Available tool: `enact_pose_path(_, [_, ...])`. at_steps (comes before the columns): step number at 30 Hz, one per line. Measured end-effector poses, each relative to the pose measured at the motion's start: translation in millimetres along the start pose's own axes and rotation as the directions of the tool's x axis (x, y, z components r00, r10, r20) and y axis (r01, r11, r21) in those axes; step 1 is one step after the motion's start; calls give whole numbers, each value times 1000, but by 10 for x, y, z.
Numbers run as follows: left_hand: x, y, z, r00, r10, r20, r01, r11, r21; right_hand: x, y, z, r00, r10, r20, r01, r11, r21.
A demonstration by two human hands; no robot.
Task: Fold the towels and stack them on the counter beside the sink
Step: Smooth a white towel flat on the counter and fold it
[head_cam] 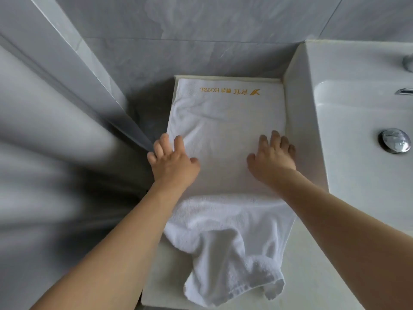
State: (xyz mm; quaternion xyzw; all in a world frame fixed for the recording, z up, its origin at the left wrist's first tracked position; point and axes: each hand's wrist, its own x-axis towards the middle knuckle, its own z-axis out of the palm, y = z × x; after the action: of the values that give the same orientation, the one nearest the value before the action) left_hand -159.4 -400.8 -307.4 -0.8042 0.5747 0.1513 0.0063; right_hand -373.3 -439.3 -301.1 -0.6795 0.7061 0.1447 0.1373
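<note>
A white hotel towel (225,121) with gold lettering at its far edge lies flat on the counter (312,265) left of the sink (357,121). My left hand (173,161) rests on the towel's left edge, fingers spread. Near the towel's right edge, my right hand (273,157) presses down flat with straight fingers. A second white towel (232,247) lies crumpled on the counter nearer to me, one end trailing toward the front edge. Its far edge is hidden under my wrists.
The white sink basin has a chrome drain plug (395,140) and a tap (404,90) at the far right. Grey marble wall tiles (201,30) rise behind the counter. A blurred white curtain or panel (44,142) fills the left side.
</note>
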Motion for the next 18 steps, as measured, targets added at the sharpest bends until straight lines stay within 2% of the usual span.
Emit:
enact_pose_path(3, [576, 252, 14, 982, 164, -92, -167, 986, -23, 509, -41, 60, 1000, 12, -17, -11, 998, 58])
enact_pose_path(6, [1047, 345, 132, 958, 283, -34, -283, 959, 6, 805, 27, 276, 1000, 0, -29, 2, 999, 52])
enact_pose_path(9, [1127, 208, 376, 964, 266, 7, -265, 961, 80, 848, 95, 473, 985, -30, -173, 37, 999, 36])
enact_pose_path(13, [1096, 169, 452, 976, 213, 41, -216, 967, 137, 903, 153, 391, 981, -86, -175, 88, 996, 4])
enact_pose_path(15, [1188, 277, 389, 979, 196, 52, -202, 971, 127, 1002, 142, 290, 968, -114, -224, 115, 993, -10])
enact_pose_path(18, [1466, 460, 295, 971, 237, -26, -233, 966, 116, 1219, 129, 193, 962, -99, -253, 120, 990, 71])
